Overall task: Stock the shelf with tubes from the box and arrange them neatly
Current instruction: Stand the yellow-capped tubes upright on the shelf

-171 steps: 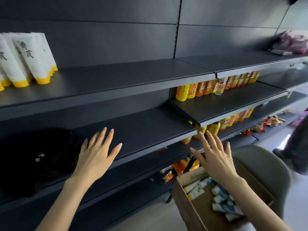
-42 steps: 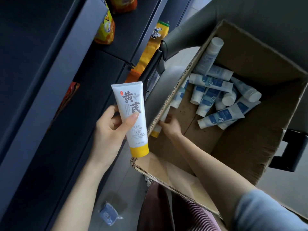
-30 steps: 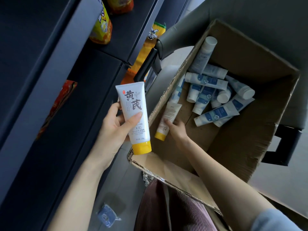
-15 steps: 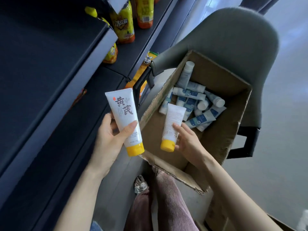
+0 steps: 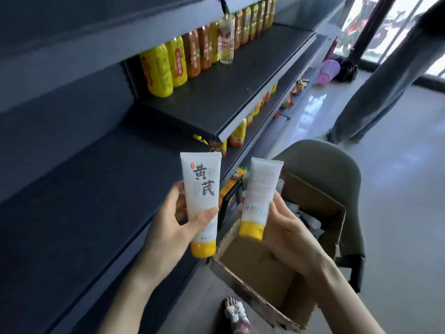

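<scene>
We are seeing a lettered tube (image 5: 201, 201) showing white with dark brown characters, a small red mark and a yellow cap. A fine-print tube (image 5: 261, 191) is showing white with grey text and a yellow cap. The box (image 5: 252, 259) is looking cardboard brown, the shelf (image 5: 96, 194) dark grey, the bottles (image 5: 168, 66) yellow and orange, the chair (image 5: 325, 162) grey-green.

Daylight comes from the windows (image 5: 399, 10) at upper right, blown out to white, leaving pale glare on the glossy floor (image 5: 310, 110). The shelves (image 5: 72, 194) at left are dim and shadowed, their edges bowed by the wide lens. The bottles (image 5: 157, 68) look soft; the left tube (image 5: 201, 189) and right tube (image 5: 261, 189) are sharp.
</scene>
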A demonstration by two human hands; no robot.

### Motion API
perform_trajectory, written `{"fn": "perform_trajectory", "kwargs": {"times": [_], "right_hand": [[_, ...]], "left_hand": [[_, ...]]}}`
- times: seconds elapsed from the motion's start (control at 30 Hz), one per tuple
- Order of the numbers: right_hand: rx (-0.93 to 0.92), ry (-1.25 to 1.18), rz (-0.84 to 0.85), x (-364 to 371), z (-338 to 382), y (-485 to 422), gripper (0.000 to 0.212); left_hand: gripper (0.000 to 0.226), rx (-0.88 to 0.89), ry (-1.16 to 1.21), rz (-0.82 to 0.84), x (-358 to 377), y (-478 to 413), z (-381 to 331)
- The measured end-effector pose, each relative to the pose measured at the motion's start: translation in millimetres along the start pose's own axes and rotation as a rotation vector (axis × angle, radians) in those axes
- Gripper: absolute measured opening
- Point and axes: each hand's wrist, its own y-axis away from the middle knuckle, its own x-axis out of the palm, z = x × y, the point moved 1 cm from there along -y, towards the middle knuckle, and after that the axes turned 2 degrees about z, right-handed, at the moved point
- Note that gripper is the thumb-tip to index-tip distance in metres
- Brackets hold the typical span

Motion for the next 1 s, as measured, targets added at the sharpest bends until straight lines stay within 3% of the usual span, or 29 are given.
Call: {"fn": "perform_trajectory", "kwargs": {"times": [0.2,0.33,0.6,0.77,1.0], "right_hand": [[-0.003,0.175,0.01,76.0,45.2,-11.4,0.052],[0.065,0.215,0.032,117.7,64.8,-12.4,0.058],[0.07,0.519,0.135,174.3,91.0,-17.5,0.053],[-0.081,0.692,0.191,214.0,101.7,-15.0,0.066],[-0.272,0.802,0.369,263.4,87.5,-9.1,0.048]], "left_hand": [[0.048,0.184,-0.059,-0.038,-19.1,20.6,-75.3],[0.049,0.276,-0.086,-0.127,-36.5,42.9,-111.4],[0.048,0.397,-0.167,-0.338,-60.0,99.8,-160.5],[0.046,0.437,-0.187,-0.539,-63.6,133.0,-181.2],[0.048,0.453,-0.218,-0.823,-64.0,199.7,-190.8]]}}
